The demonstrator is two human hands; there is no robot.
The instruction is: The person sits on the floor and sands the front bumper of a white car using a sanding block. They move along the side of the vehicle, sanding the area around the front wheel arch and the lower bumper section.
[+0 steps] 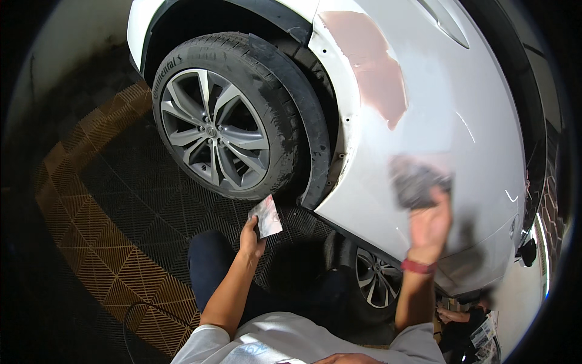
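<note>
My left hand [250, 238] pinches a thin, flat white piece [270, 225] with pinkish-grey smears, just below the front tyre. It is closed between thumb and fingers. Over the white car panel [485, 139], my right hand [430, 223] holds a dark grey, squarish flat piece [417, 182], perhaps a pad. Motion blurs both, and whether the piece touches the panel I cannot tell. Above it, a smooth pinkish patch of filler [376, 67] covers the panel beside the wheel arch. My right wrist wears a red band [418, 266].
The wheel [212, 130] stands at the left under the arch, with a black arch liner [303, 109] hanging partly loose. A second wheel [374, 276] shows lower down. Ribbed black and tan tiles [115, 242] form the floor. Another person [464, 324] is at the lower right.
</note>
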